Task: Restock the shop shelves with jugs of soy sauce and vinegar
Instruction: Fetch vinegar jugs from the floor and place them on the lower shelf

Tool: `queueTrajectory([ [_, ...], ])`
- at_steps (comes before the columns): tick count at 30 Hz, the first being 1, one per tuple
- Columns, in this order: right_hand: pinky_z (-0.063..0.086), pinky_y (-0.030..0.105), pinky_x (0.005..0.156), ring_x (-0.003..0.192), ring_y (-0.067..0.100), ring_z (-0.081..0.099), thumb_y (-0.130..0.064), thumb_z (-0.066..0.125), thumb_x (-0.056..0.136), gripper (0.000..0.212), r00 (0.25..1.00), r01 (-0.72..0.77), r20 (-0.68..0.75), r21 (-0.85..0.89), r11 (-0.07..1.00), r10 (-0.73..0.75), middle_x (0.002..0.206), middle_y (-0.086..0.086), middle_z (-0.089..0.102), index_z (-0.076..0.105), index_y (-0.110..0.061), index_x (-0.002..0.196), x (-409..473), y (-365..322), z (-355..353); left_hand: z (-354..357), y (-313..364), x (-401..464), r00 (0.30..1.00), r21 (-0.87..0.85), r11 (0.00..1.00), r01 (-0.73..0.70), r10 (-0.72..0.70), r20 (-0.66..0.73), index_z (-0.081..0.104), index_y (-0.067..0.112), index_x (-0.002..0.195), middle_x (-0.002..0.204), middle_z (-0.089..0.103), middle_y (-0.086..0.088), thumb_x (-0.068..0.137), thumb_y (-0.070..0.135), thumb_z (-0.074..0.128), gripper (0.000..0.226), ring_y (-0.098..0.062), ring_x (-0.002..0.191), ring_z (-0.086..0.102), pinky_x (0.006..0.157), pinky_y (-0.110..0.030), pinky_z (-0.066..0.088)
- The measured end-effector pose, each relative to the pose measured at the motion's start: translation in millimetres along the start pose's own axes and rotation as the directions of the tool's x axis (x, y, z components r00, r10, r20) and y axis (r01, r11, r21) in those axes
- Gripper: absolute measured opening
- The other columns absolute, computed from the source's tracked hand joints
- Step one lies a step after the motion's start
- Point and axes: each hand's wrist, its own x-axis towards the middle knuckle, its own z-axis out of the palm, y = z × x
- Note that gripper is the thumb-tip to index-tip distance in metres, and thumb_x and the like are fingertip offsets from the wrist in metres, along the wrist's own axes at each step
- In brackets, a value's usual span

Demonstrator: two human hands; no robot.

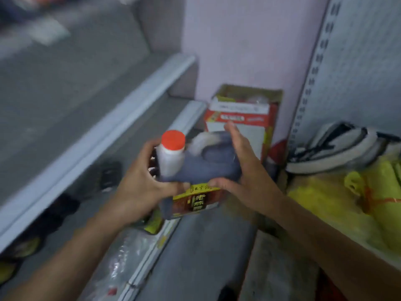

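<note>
Fingers of the left hand curled around the dark jug, the right hand cupping it with straighter fingers, likely steadying its weight above the shelf at nine o'clock.

Dark jug with an orange-red cap and a red and yellow label, tilted so the cap points to about 11 o'clock, held up off the shelves.

Motion smears the upper shelves; dark jugs underneath blur, and the carton's print is unreadable.
</note>
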Motion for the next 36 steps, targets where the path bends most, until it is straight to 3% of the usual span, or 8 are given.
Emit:
queueTrajectory([
  [3, 0.020, 0.010, 0.118, 0.153, -0.006, 0.017, -0.034, 0.080, 0.087, 0.101, 0.989, 0.125, 0.070, 0.112, 0.986, -0.133, 0.166, -0.013, 0.022, 0.010, -0.048, 0.159, 32, -95, -21, -54, 73, -48, 0.986, -0.033, 0.998, -0.061, 0.055, -0.157, 0.048, 0.040, 0.138, 0.129, 0.068, 0.004, 0.059, 0.019, 0.094, 0.095, -0.020, 0.118, 0.067, 0.094, -0.045, 0.059],
  [7, 0.030, 0.022, 0.121, 0.150, -0.004, 0.027, -0.038, 0.078, 0.087, 0.094, 0.942, 0.237, 0.191, 0.201, 0.950, -0.275, 0.161, -0.011, 0.029, 0.019, -0.054, 0.158, 53, -209, -29, -103, 151, -129, 0.933, 0.033, 0.985, -0.168, 0.169, -0.319, 0.025, 0.060, 0.152, 0.136, 0.062, 0.026, 0.071, 0.017, 0.093, 0.114, -0.002, 0.123, 0.062, 0.093, -0.027, 0.057],
  [11, 0.027, 0.012, 0.117, 0.147, -0.010, 0.026, -0.035, 0.078, 0.086, 0.089, 0.863, 0.341, 0.279, 0.294, 0.893, -0.421, 0.159, -0.019, 0.033, 0.026, -0.053, 0.156, 64, -302, -15, -141, 197, -206, 0.847, 0.121, 0.970, -0.213, 0.245, -0.472, 0.011, 0.061, 0.154, 0.140, 0.049, 0.043, 0.083, 0.017, 0.080, 0.108, 0.011, 0.124, 0.056, 0.090, -0.017, 0.055],
  [15, 0.032, 0.031, 0.122, 0.148, -0.010, 0.023, -0.037, 0.078, 0.084, 0.086, 0.740, 0.406, 0.372, 0.417, 0.813, -0.561, 0.161, -0.027, 0.028, 0.031, -0.062, 0.151, 58, -400, 27, -179, 224, -304, 0.712, 0.245, 0.958, -0.150, 0.276, -0.646, 0.006, 0.070, 0.149, 0.159, 0.033, 0.031, 0.082, 0.032, 0.078, 0.105, 0.003, 0.139, 0.046, 0.103, -0.035, 0.055],
  [18, 0.033, 0.039, 0.122, 0.152, -0.005, 0.019, -0.039, 0.078, 0.082, 0.083, 0.649, 0.407, 0.417, 0.516, 0.753, -0.636, 0.161, -0.030, 0.025, 0.034, -0.065, 0.147, 39, -462, 71, -202, 232, -379, 0.591, 0.383, 0.923, -0.036, 0.329, -0.736, 0.009, 0.069, 0.150, 0.151, 0.031, 0.043, 0.084, 0.046, 0.075, 0.096, 0.012, 0.141, 0.036, 0.109, -0.035, 0.048],
  [26, 0.034, 0.012, 0.112, 0.148, -0.008, 0.026, -0.032, 0.079, 0.083, 0.077, 0.444, 0.357, 0.452, 0.702, 0.616, -0.774, 0.158, -0.027, 0.035, 0.043, -0.059, 0.146, -52, -592, 208, -245, 217, -577, 0.408, 0.428, 0.864, 0.267, 0.301, -0.862, 0.028, 0.058, 0.153, 0.146, 0.045, 0.016, 0.089, 0.040, 0.073, 0.080, -0.001, 0.136, 0.047, 0.104, -0.043, 0.052],
  [31, 0.030, 0.039, 0.123, 0.152, -0.003, 0.022, -0.030, 0.080, 0.084, 0.078, 0.341, 0.308, 0.484, 0.753, 0.582, -0.806, 0.157, -0.029, 0.036, 0.042, -0.062, 0.144, -126, -665, 318, -282, 184, -707, 0.323, 0.336, 0.874, 0.352, 0.224, -0.920, 0.041, 0.055, 0.146, 0.138, 0.047, 0.012, 0.090, 0.032, 0.075, 0.070, -0.009, 0.126, 0.055, 0.090, -0.043, 0.060],
  [36, 0.030, 0.007, 0.110, 0.140, -0.019, 0.029, -0.015, 0.081, 0.088, 0.078, 0.284, 0.221, 0.494, 0.800, 0.557, -0.822, 0.155, -0.025, 0.038, 0.044, -0.048, 0.149, -189, -738, 421, -337, 147, -819, 0.272, 0.278, 0.873, 0.401, 0.177, -0.946, 0.042, 0.053, 0.147, 0.140, 0.046, 0.011, 0.091, 0.032, 0.076, 0.068, -0.013, 0.128, 0.055, 0.088, -0.045, 0.061],
])
